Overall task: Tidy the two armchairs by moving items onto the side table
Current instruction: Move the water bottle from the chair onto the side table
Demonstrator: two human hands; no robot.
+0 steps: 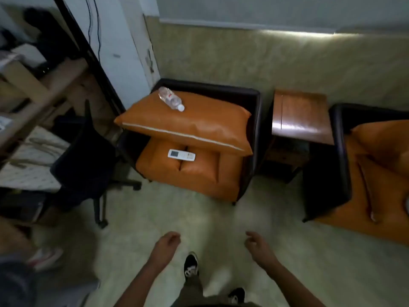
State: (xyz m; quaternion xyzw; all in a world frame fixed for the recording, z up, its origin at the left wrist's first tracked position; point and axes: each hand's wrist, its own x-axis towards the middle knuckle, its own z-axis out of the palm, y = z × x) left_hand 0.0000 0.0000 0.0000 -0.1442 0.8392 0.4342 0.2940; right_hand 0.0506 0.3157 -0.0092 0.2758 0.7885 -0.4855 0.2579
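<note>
Far left: a dark office chair (84, 156) stands just beside the left armchair (250, 138).

Left armchair: a loose orange cushion (199, 125) lies tilted across the seat and arm. A clear water bottle (170, 101) lies on its side on top of the cushion, cap toward the viewer. A white remote control (181, 154) lies flat on the seat, just below the cushion's front edge.

Left hand (164, 244): low in view, well apart from the chair, fingers loosely curled, holding nothing.

Right hand (257, 244): the same, loosely curled and holding nothing.

Side table (301, 116): stands between the two armchairs; nothing from the chairs is on its top.

Right armchair (340, 165): partly cut off by the frame edge. Orange cushions are visible; whether any loose item lies there cannot be told.

Assessment: no transfer is complete. At least the bottle and the remote are outstanding, and the work appears to be at its start.
</note>
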